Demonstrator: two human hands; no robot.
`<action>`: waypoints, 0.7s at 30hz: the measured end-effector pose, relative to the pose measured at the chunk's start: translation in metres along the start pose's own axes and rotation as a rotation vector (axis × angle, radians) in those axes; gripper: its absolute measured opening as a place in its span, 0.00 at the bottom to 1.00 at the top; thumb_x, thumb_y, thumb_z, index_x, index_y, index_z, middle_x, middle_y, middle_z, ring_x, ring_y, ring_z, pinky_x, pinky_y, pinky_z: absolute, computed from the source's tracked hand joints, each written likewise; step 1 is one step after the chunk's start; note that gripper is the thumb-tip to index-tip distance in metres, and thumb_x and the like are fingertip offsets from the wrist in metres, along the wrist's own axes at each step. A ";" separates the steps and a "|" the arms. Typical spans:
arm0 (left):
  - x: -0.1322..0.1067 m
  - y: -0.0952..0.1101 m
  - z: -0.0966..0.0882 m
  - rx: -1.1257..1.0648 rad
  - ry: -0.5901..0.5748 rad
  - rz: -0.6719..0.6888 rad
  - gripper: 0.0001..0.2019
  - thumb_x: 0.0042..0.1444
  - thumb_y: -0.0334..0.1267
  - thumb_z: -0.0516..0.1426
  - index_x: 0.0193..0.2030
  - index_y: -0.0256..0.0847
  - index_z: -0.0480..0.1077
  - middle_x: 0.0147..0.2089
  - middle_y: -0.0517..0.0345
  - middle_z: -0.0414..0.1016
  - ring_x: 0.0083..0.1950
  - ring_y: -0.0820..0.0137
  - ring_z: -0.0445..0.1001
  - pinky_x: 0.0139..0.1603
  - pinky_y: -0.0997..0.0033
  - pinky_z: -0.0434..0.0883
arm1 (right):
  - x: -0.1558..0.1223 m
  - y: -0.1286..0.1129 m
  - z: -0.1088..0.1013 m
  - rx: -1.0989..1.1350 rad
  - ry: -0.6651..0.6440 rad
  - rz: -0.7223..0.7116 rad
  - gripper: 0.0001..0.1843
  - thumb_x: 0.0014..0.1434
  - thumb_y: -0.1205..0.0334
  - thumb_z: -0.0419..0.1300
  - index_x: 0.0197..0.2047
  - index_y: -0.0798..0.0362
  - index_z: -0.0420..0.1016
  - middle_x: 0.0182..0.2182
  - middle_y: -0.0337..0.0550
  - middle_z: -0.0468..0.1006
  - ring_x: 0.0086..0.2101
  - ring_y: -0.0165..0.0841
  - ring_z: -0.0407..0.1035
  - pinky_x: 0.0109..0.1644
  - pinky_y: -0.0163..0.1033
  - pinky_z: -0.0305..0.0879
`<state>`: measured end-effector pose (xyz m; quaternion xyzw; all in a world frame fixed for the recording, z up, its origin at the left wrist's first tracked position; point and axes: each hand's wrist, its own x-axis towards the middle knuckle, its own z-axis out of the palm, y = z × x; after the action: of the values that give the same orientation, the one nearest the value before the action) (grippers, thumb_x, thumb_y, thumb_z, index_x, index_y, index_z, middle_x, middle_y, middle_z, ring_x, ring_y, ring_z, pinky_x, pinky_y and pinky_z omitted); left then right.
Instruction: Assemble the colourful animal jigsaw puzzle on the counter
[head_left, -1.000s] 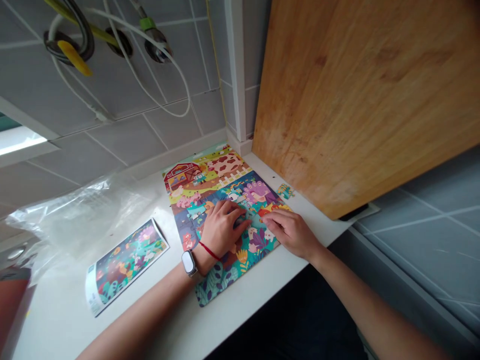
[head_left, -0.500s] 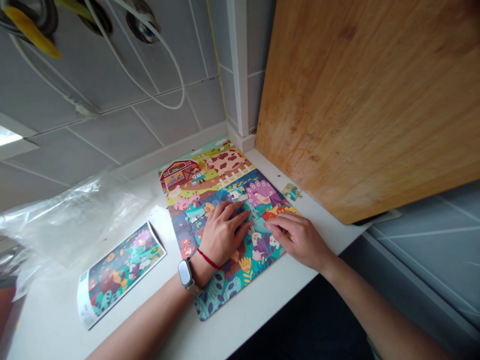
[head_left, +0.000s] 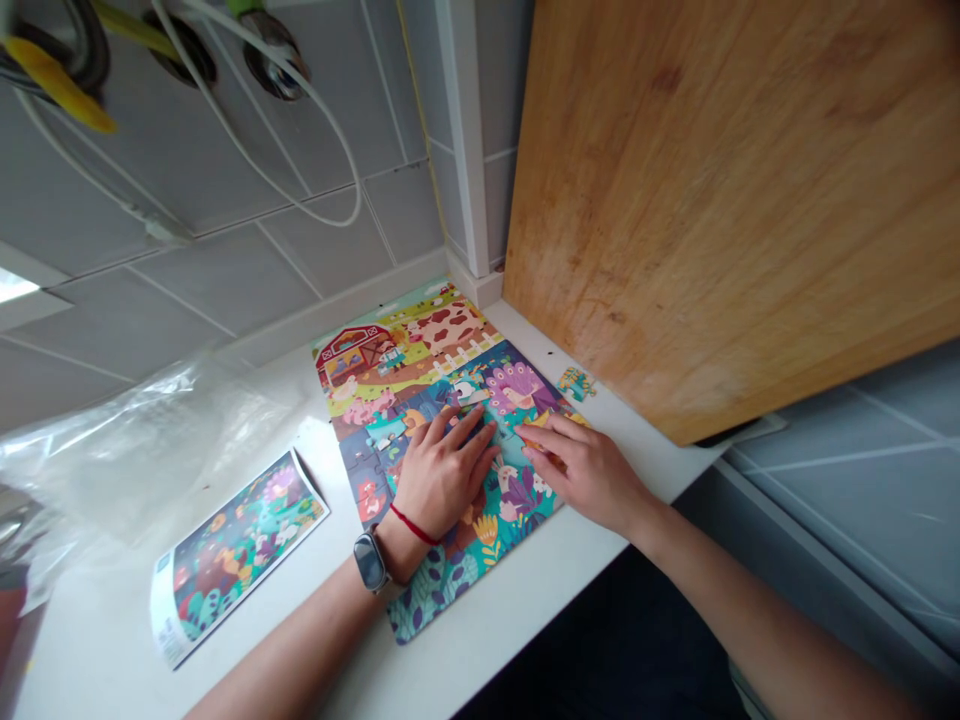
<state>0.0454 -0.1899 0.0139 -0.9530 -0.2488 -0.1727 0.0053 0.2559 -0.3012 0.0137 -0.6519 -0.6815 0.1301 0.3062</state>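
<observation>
A colourful jigsaw puzzle (head_left: 487, 535) lies flat on the white tabletop, with a farm scene at its far end and forest animals nearer. Across its middle rests my left hand (head_left: 446, 465), palm down and fingers spread, wearing a watch and a red cord. My right hand (head_left: 589, 470) is at the puzzle's right edge, thumb and fingertips on an orange puzzle piece (head_left: 536, 422) that they partly cover. Whether that piece sits flush I cannot tell. One loose puzzle piece (head_left: 577, 384) lies on the table beyond my right hand.
A picture leaflet (head_left: 240, 555) with a curled end lies to the left. Behind it is a crumpled clear plastic bag (head_left: 172, 440). On the right a wooden board (head_left: 720, 220) leans over the table. White cable (head_left: 349, 170) hangs along the tiled wall.
The fingers of my right hand have straightened a little over the orange piece. My left hand stays on the puzzle. The whole view has shifted slightly.
</observation>
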 end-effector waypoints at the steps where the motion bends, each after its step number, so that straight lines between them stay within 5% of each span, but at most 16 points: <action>1: 0.000 0.000 0.000 0.004 -0.001 0.000 0.17 0.74 0.44 0.53 0.61 0.46 0.78 0.66 0.53 0.77 0.64 0.50 0.73 0.54 0.47 0.76 | 0.001 -0.001 0.001 -0.045 -0.023 -0.002 0.16 0.72 0.61 0.59 0.59 0.46 0.80 0.44 0.45 0.81 0.41 0.36 0.79 0.45 0.39 0.75; 13: 0.000 -0.001 0.002 -0.055 -0.022 -0.006 0.16 0.73 0.43 0.54 0.60 0.46 0.77 0.66 0.49 0.76 0.65 0.50 0.71 0.56 0.46 0.76 | 0.003 -0.004 0.007 -0.144 -0.037 -0.007 0.15 0.71 0.59 0.60 0.57 0.47 0.82 0.43 0.47 0.83 0.42 0.40 0.79 0.45 0.42 0.75; 17: 0.000 0.000 0.001 -0.054 -0.015 -0.008 0.16 0.73 0.42 0.54 0.60 0.45 0.77 0.66 0.49 0.76 0.65 0.50 0.71 0.57 0.46 0.76 | 0.003 -0.002 0.002 0.066 0.049 0.011 0.15 0.73 0.62 0.56 0.55 0.49 0.81 0.47 0.47 0.85 0.46 0.40 0.80 0.51 0.44 0.75; 21: 0.000 0.001 0.000 -0.059 -0.006 -0.019 0.15 0.73 0.41 0.54 0.60 0.45 0.77 0.64 0.49 0.77 0.64 0.50 0.72 0.56 0.47 0.76 | 0.000 0.000 -0.005 0.366 0.215 0.122 0.13 0.72 0.58 0.57 0.48 0.50 0.83 0.41 0.44 0.87 0.40 0.37 0.81 0.43 0.39 0.76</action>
<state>0.0457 -0.1904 0.0136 -0.9509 -0.2525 -0.1770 -0.0254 0.2591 -0.3020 0.0176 -0.6356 -0.5691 0.1996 0.4820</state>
